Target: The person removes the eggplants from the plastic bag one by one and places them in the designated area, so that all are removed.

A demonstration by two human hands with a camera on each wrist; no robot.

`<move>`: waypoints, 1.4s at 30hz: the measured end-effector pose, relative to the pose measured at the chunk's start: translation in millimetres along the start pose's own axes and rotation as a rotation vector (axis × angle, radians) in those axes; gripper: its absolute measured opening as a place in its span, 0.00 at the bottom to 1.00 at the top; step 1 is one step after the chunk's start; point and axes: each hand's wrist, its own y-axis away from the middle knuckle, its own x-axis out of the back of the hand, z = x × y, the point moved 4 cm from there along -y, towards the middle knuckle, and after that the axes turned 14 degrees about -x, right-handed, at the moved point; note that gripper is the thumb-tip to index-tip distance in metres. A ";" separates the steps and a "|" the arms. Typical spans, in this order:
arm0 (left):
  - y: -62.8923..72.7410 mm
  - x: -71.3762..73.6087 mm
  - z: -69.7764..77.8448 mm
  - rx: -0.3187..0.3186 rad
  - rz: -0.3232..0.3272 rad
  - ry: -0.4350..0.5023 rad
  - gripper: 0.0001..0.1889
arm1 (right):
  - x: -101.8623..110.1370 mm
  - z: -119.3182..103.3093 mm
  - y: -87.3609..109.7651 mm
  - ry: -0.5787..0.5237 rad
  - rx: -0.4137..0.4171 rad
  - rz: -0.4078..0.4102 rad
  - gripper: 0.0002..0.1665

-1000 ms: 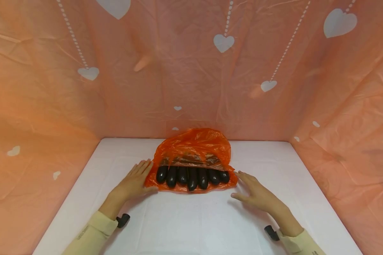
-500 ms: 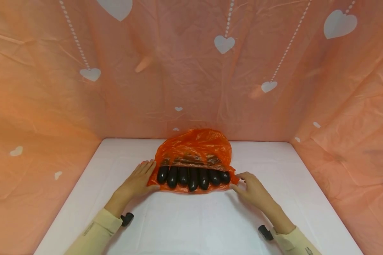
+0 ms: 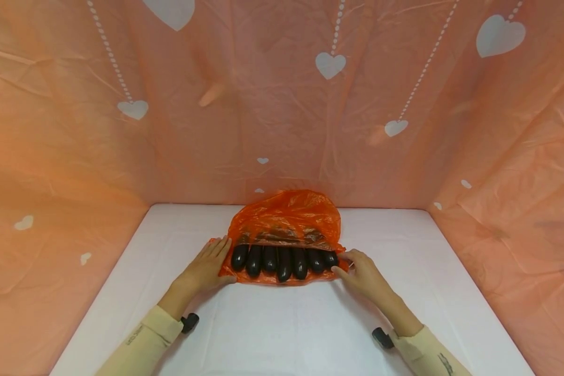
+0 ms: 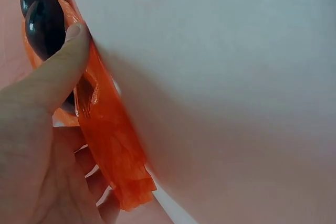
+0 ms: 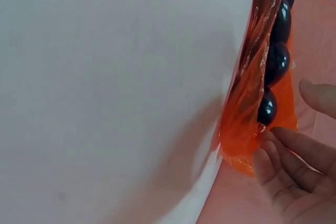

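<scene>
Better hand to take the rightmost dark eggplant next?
Right, I'd say: the right hand is beside the rightmost eggplant, its thumb apart from its fingers. The left hand is at the orange bag's opposite end.

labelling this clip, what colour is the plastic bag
The plastic bag is translucent orange, clearest in the head view.
</scene>
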 end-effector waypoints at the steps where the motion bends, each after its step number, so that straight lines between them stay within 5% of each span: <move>1: 0.0 0.1 0.6 -0.002 0.000 -0.003 0.55 | -0.6 -0.5 -1.4 0.002 -0.006 -0.002 0.17; 27: -4.6 4.7 12.4 0.033 -0.025 0.008 0.55 | -9.0 13.0 -30.6 -0.055 -0.214 -0.108 0.31; 42: -4.1 4.1 12.6 0.029 -0.031 0.012 0.55 | -13.7 19.1 -38.3 -0.053 -0.241 -0.196 0.34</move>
